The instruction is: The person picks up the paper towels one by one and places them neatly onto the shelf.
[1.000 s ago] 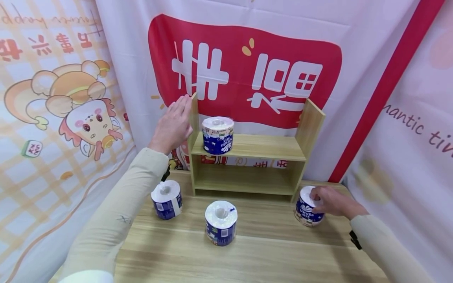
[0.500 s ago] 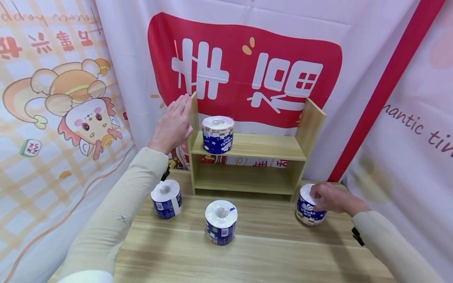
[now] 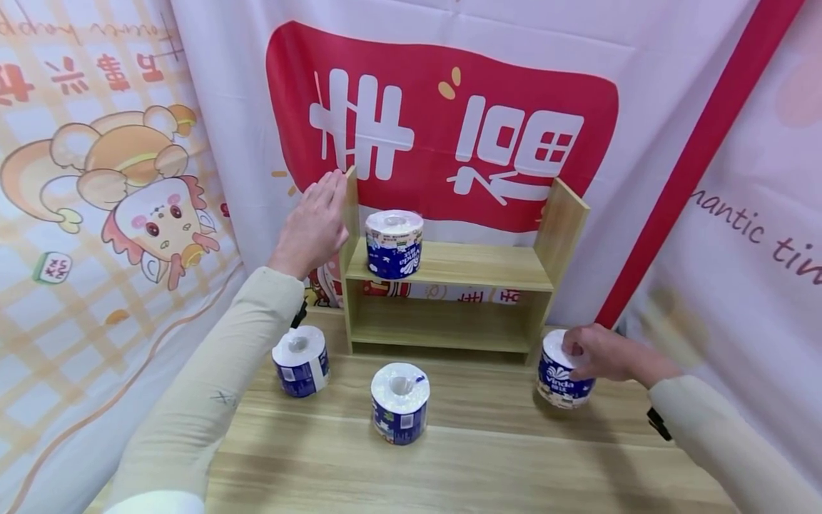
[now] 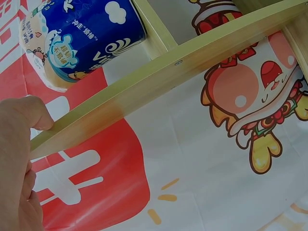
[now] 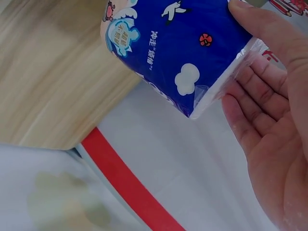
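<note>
My left hand (image 3: 312,227) grips the top edge of the left side panel of a small wooden shelf (image 3: 449,265). In the left wrist view the thumb lies on one face of that panel (image 4: 159,72) and the curled fingers on the other. At the right, my right hand (image 3: 610,355) holds a blue-and-white wrapped toilet paper roll (image 3: 564,382) by its upper end. The right wrist view shows the thumb on the wrapper of this roll (image 5: 178,53) and the fingers at its end. Whether it touches the table cannot be told.
Another toilet paper roll (image 3: 394,246) stands on the shelf's upper board, at its left. Two more stand on the wooden table (image 3: 475,464): one roll (image 3: 302,362) left of the shelf, one roll (image 3: 400,405) in front. Printed cloth (image 3: 481,43) hangs behind and at both sides.
My right hand and its toilet paper roll have shifted slightly right and up in the head view. The left hand stays on the shelf panel, and the other rolls have not moved.
</note>
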{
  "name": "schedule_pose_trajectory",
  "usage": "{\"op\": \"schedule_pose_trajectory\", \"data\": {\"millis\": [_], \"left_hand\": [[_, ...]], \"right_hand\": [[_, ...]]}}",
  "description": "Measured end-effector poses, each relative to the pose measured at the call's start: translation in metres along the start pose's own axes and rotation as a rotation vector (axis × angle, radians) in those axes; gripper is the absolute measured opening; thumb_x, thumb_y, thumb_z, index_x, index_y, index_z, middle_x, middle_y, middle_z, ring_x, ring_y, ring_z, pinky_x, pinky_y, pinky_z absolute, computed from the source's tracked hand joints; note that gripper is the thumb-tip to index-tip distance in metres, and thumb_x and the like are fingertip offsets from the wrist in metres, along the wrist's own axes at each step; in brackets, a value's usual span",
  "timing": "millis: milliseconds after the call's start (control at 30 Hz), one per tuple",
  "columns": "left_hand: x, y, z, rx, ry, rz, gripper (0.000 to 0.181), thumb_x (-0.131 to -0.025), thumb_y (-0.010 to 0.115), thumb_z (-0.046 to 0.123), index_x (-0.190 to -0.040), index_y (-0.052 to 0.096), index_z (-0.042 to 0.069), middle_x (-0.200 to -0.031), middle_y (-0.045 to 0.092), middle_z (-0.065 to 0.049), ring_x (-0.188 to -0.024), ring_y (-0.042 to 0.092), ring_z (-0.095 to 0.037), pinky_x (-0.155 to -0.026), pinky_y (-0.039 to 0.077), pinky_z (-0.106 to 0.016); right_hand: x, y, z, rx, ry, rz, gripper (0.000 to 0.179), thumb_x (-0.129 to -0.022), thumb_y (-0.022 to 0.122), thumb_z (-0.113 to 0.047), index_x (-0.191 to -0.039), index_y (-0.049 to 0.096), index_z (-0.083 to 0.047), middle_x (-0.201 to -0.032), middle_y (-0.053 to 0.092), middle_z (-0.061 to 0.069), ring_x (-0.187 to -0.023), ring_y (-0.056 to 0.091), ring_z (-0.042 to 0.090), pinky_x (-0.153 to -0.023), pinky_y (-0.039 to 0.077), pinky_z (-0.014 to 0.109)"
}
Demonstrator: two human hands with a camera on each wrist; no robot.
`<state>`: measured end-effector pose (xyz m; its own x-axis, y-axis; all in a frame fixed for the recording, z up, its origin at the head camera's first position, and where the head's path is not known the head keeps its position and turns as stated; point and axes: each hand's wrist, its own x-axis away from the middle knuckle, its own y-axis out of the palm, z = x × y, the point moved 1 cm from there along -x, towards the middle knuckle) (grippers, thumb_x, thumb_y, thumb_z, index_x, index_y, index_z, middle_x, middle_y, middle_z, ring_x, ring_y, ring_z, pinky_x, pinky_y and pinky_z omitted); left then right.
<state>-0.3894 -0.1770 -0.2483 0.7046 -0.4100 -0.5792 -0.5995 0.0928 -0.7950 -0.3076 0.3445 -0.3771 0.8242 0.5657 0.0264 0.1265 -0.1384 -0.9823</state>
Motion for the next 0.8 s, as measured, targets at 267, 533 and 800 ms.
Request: {"op": "schedule_pose_trajectory", "data": {"millis": [267,533,800], "left_hand": [[0.002,0.000,-0.001,0.008,0.006,0.002,0.083,-0.100,0.066,0.020,-0.167,0.020,-0.002,-0.174,0.027,-0.021,-0.163,0.026,-0.038,-0.132,0.027,-0.048],[0.001,0.002,0.000,0.019,0.008,0.011,0.084,-0.099,0.068,0.019,-0.166,0.021,-0.002,-0.174,0.027,-0.020,-0.163,0.027,-0.038,-0.132,0.027,-0.048],[0.000,0.001,0.000,0.035,0.005,0.018,0.086,-0.098,0.070,0.018,-0.166,0.021,-0.002,-0.174,0.028,-0.021,-0.162,0.027,-0.039,-0.132,0.028,-0.050]], "right_hand": [[-0.004,-0.022,-0.024,0.003,0.034,-0.051,0.036,-0.078,0.093,-0.023,-0.093,0.062,-0.013,-0.090,0.064,-0.004,-0.084,0.058,0.013,-0.073,0.056,0.030],[-0.011,-0.052,-0.051,0.028,0.059,-0.107,0.036,-0.081,0.092,-0.025,-0.099,0.063,-0.014,-0.093,0.064,-0.003,-0.087,0.058,0.014,-0.075,0.058,0.031],[-0.017,-0.078,-0.071,0.041,0.082,-0.128,0.039,-0.083,0.091,-0.027,-0.108,0.065,-0.014,-0.104,0.069,0.001,-0.096,0.063,0.018,-0.084,0.065,0.039]]}}
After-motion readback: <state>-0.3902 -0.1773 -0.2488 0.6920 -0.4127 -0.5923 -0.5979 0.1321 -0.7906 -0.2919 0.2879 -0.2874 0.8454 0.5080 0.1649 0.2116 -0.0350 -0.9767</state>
